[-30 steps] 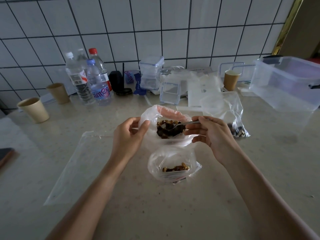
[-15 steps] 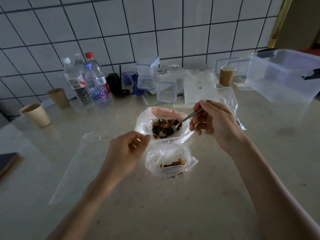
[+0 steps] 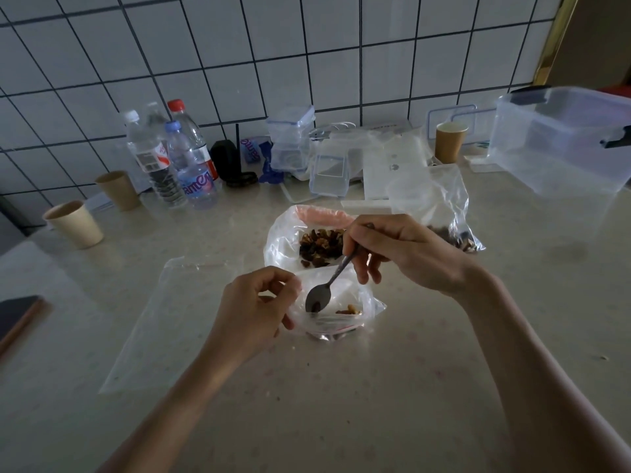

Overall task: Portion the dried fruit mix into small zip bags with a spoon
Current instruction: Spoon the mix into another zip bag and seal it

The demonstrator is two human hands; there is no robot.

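A large clear bag (image 3: 283, 238) of dried fruit mix (image 3: 321, 245) lies open at the counter's middle. In front of it sits a small zip bag (image 3: 367, 303) with a few pieces of fruit at its bottom. My left hand (image 3: 254, 310) pinches the small bag's left rim and holds its mouth open. My right hand (image 3: 403, 252) grips the handle of a metal spoon (image 3: 319, 297), whose bowl is tipped down inside the small bag with a dark piece still on it. Another filled zip bag (image 3: 450, 213) lies behind my right hand.
An empty flat bag (image 3: 170, 322) lies at the left. Several water bottles (image 3: 170, 158), paper cups (image 3: 73, 223), small clear boxes (image 3: 329, 174) and a brown cup (image 3: 450, 141) line the tiled wall. A big clear storage bin (image 3: 563, 145) stands at the right. A dark object (image 3: 17, 317) lies at the left edge.
My right hand lifted the spoon out of the large bag and brought it down into the small bag. My left hand left the large bag and took hold of the small bag's rim.
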